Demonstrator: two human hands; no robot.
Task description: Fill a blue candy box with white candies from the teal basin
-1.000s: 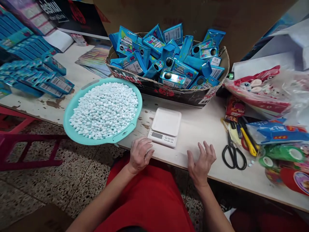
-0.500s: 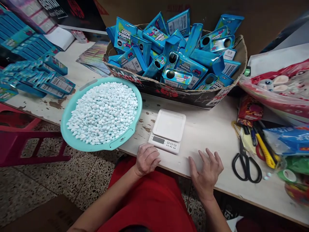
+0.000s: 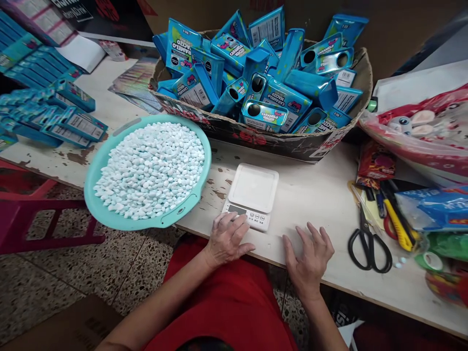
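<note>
My left hand (image 3: pixel 227 238) lies open on the table edge, its fingertips at the front panel of a small white digital scale (image 3: pixel 253 193). My right hand (image 3: pixel 309 257) rests flat and open on the table (image 3: pixel 314 195) to the right of the scale, holding nothing. A teal basin (image 3: pixel 109 214) heaped with small white-blue candies (image 3: pixel 149 168) overhangs the table edge to the left. Behind the scale stands a cardboard tray (image 3: pixel 263 139) piled with several blue candy boxes (image 3: pixel 266 114).
Black scissors (image 3: pixel 369 243), pens, tape rolls and plastic bags (image 3: pixel 417 131) crowd the right side. Several flat blue boxes (image 3: pixel 54 112) are stacked at the far left. A red stool (image 3: pixel 25 214) stands on the terrazzo floor below the left edge.
My left hand uncurled from a loose fist and reached its fingers onto the scale's front panel. The right hand barely moved. The view shifted slightly.
</note>
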